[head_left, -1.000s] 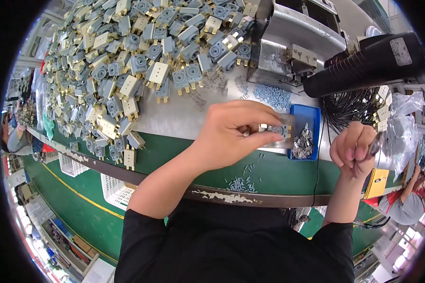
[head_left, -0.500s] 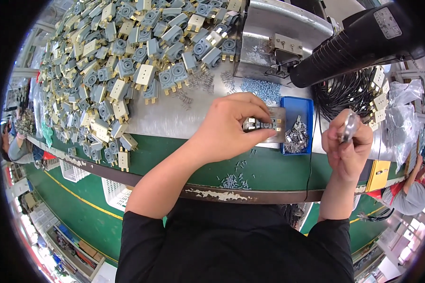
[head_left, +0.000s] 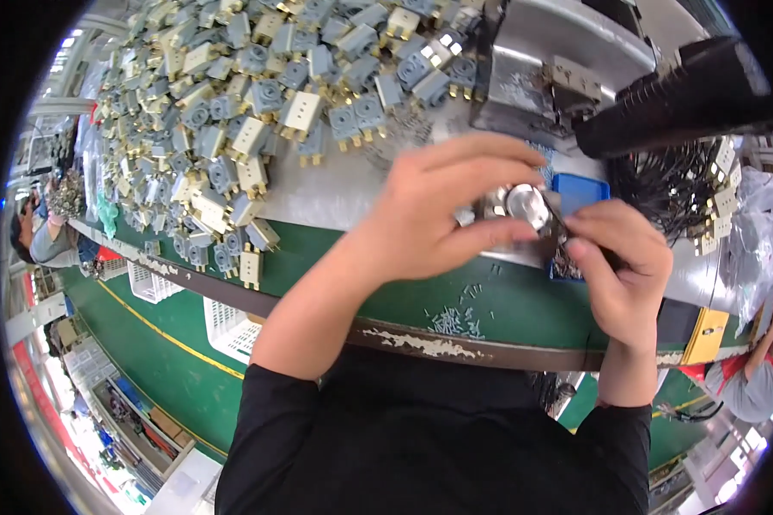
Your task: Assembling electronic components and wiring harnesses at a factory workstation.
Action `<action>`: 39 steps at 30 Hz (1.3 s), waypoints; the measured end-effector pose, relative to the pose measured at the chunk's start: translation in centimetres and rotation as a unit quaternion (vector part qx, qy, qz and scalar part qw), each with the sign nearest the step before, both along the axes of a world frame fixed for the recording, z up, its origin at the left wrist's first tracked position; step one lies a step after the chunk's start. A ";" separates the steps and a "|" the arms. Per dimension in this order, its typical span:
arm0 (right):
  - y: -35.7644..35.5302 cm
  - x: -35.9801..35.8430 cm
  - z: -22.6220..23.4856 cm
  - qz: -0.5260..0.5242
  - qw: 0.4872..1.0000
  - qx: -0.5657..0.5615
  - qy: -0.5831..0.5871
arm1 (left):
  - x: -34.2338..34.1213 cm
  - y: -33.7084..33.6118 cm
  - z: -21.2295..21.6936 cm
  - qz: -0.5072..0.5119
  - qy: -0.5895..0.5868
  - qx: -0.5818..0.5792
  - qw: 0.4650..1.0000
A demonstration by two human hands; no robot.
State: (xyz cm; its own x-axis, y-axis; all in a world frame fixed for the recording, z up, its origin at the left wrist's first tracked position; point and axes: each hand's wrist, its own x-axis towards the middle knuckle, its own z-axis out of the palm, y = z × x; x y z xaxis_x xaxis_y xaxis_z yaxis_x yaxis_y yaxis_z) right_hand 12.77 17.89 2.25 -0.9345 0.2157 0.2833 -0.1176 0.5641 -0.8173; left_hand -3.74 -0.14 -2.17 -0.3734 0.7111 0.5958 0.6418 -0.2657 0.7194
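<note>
My left hand [head_left: 442, 202] is curled over the bench, its thumb and fingers closed around a small silvery part [head_left: 494, 202] that they partly hide. A round shiny metal piece [head_left: 526, 206] lies between those fingertips and my right hand [head_left: 623, 266]. The right thumb and index finger are pinched at its right edge, over the blue tray [head_left: 582, 186]. Blur hides the exact grip. Small metal pieces [head_left: 565, 264] lie in the tray, mostly covered by my right hand. Loose screws [head_left: 458, 321] are scattered on the green mat nearer to me.
A big heap of grey and cream plug housings [head_left: 301, 112] covers the left and back. At the back right stand a metal box [head_left: 524, 94] and a black ribbed tool [head_left: 661, 107]. Black cables [head_left: 661, 184], clear plastic bags [head_left: 760, 202] and a yellow block [head_left: 706, 335] lie right.
My right hand has moved left with the round shiny piece, from beyond the tray to my left fingertips. The whole view has shifted slightly.
</note>
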 end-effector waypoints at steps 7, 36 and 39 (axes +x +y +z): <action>0.3 -1.0 0.4 -0.026 0.995 0.087 -0.027 | 0.6 0.4 -0.4 -0.030 -0.093 -0.078 0.992; 2.0 -0.6 -2.7 0.008 0.994 0.093 -0.059 | 1.7 2.2 -2.3 -0.054 -0.126 -0.146 0.980; 3.0 -0.8 -2.6 0.034 0.992 0.097 -0.069 | 1.8 2.4 -2.2 -0.066 -0.163 -0.140 0.974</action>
State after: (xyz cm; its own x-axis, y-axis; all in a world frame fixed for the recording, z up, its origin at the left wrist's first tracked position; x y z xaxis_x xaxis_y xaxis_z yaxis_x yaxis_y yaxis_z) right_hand 11.98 20.86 -0.34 -0.9779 0.1042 0.1812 -0.0554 0.7069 -0.7052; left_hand -1.90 2.30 -4.37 -0.4049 0.8832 0.2367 0.3413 -0.0942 0.9352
